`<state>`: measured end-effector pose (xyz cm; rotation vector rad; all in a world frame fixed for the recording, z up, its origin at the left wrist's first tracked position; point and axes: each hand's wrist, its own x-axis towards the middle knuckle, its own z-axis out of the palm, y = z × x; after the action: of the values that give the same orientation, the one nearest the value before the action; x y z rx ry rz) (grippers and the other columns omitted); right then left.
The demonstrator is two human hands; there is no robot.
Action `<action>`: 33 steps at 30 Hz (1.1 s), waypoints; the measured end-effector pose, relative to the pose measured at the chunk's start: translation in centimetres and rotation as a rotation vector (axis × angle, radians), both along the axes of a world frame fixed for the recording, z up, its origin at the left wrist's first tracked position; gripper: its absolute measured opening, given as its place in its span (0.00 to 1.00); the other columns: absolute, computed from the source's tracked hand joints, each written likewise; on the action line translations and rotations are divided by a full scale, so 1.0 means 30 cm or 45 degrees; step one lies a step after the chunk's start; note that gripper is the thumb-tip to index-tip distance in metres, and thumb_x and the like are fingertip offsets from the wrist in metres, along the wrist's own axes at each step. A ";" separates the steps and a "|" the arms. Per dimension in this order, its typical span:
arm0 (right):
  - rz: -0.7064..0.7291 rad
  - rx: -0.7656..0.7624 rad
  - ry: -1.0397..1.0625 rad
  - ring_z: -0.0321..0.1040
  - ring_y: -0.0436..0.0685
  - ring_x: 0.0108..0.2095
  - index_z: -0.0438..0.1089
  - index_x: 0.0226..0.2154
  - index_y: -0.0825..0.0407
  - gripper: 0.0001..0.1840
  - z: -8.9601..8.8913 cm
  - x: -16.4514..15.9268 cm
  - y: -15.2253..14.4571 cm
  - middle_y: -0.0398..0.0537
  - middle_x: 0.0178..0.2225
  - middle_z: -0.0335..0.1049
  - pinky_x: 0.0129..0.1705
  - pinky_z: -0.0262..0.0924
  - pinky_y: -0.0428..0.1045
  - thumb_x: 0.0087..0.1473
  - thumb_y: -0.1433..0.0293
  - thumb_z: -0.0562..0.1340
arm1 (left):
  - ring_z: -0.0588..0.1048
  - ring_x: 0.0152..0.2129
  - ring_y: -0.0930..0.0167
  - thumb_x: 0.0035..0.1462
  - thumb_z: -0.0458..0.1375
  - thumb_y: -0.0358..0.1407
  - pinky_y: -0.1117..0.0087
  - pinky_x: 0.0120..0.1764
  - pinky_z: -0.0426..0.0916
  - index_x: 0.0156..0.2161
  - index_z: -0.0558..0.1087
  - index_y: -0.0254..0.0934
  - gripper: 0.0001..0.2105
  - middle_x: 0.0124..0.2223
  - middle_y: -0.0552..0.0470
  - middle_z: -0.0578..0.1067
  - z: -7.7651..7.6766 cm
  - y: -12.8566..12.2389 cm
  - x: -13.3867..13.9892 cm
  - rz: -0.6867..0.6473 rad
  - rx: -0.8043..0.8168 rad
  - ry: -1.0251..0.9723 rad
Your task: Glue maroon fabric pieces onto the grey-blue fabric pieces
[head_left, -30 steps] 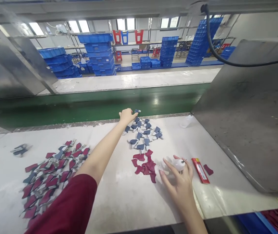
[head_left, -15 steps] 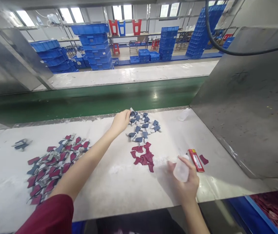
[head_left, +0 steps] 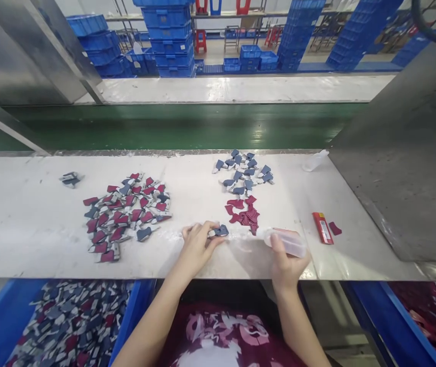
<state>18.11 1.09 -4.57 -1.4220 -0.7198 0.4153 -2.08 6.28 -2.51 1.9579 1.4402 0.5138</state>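
Note:
My left hand [head_left: 197,250] pinches a small dark blue and grey piece [head_left: 221,230] between thumb and fingers, low over the white table near its front edge. A translucent plastic squeeze bottle [head_left: 290,243] lies tilted in my right hand [head_left: 287,267], its narrow end pointing left. Between and beyond the hands are flat maroon pieces [head_left: 249,216]. Behind those sits a loose group of blue-grey pieces with pale tabs [head_left: 248,172]. Left of my left hand spreads a larger heap of maroon-topped pieces [head_left: 122,216].
A red box [head_left: 322,228] and a single maroon piece [head_left: 334,228] are at right. Metal panels [head_left: 405,168] flank the table [head_left: 187,183], with a green belt [head_left: 202,125] behind. Below the front edge, blue bins [head_left: 136,306] hold more pieces. A clear plastic item [head_left: 315,161] lies far right.
My left hand has come back from the blue-grey group toward me, carrying one piece. The bottle in my right hand has tipped from near upright to lying sideways. The view has tilted down.

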 end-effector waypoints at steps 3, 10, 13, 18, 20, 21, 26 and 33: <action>0.113 0.005 0.012 0.73 0.56 0.26 0.75 0.29 0.56 0.16 0.017 -0.077 0.018 0.49 0.26 0.76 0.28 0.68 0.49 0.47 0.59 0.71 | 0.74 0.41 0.65 0.61 0.61 0.35 0.57 0.53 0.52 0.43 0.71 0.42 0.06 0.43 0.52 0.79 -0.029 -0.005 0.002 0.080 0.034 -0.003; 0.171 -0.061 -0.122 0.75 0.57 0.27 0.76 0.32 0.54 0.16 -0.006 -0.117 0.052 0.49 0.28 0.78 0.30 0.70 0.49 0.47 0.59 0.72 | 0.75 0.37 0.67 0.59 0.64 0.33 0.59 0.51 0.53 0.41 0.71 0.41 0.07 0.38 0.56 0.78 -0.072 -0.014 0.006 0.121 0.171 -0.044; 0.206 -0.078 -0.207 0.76 0.58 0.28 0.77 0.33 0.54 0.16 -0.017 -0.113 0.050 0.50 0.29 0.79 0.31 0.70 0.49 0.48 0.58 0.71 | 0.75 0.37 0.67 0.59 0.64 0.33 0.59 0.51 0.53 0.41 0.71 0.41 0.07 0.38 0.56 0.78 -0.074 -0.013 0.005 0.115 0.186 -0.047; 0.213 -0.120 -0.265 0.76 0.58 0.29 0.77 0.34 0.54 0.17 -0.023 -0.112 0.054 0.50 0.30 0.79 0.32 0.71 0.50 0.48 0.58 0.71 | 0.75 0.36 0.67 0.59 0.65 0.33 0.59 0.50 0.53 0.40 0.71 0.41 0.07 0.38 0.56 0.78 -0.072 -0.010 0.004 0.100 0.178 -0.045; 0.223 -0.138 -0.267 0.76 0.58 0.29 0.77 0.34 0.54 0.18 -0.023 -0.112 0.057 0.50 0.31 0.79 0.33 0.71 0.50 0.48 0.57 0.71 | 0.75 0.36 0.67 0.59 0.65 0.33 0.59 0.51 0.53 0.40 0.71 0.41 0.07 0.38 0.56 0.78 -0.070 -0.009 0.003 0.100 0.175 -0.044; 0.229 -0.145 -0.266 0.76 0.58 0.30 0.77 0.34 0.54 0.18 -0.023 -0.111 0.058 0.50 0.31 0.79 0.33 0.71 0.50 0.48 0.57 0.71 | 0.75 0.36 0.67 0.59 0.65 0.33 0.59 0.51 0.53 0.40 0.71 0.41 0.07 0.38 0.56 0.78 -0.070 -0.009 0.003 0.099 0.175 -0.042; 0.252 -0.139 -0.272 0.76 0.57 0.30 0.77 0.34 0.54 0.16 -0.021 -0.110 0.058 0.49 0.31 0.79 0.33 0.71 0.49 0.49 0.58 0.71 | 0.75 0.36 0.67 0.59 0.64 0.33 0.59 0.50 0.53 0.40 0.71 0.41 0.06 0.37 0.56 0.78 -0.069 -0.012 0.002 0.094 0.179 -0.048; 0.237 -0.122 -0.279 0.76 0.57 0.30 0.77 0.34 0.54 0.15 -0.018 -0.111 0.057 0.49 0.30 0.79 0.33 0.70 0.49 0.50 0.59 0.71 | 0.75 0.36 0.67 0.59 0.64 0.32 0.59 0.51 0.53 0.40 0.71 0.41 0.06 0.37 0.56 0.78 -0.066 -0.012 0.001 0.096 0.181 -0.043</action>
<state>14.79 2.79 -5.11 -1.5108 -1.0268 0.4475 -2.06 5.92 -4.50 2.0005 1.4963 0.6974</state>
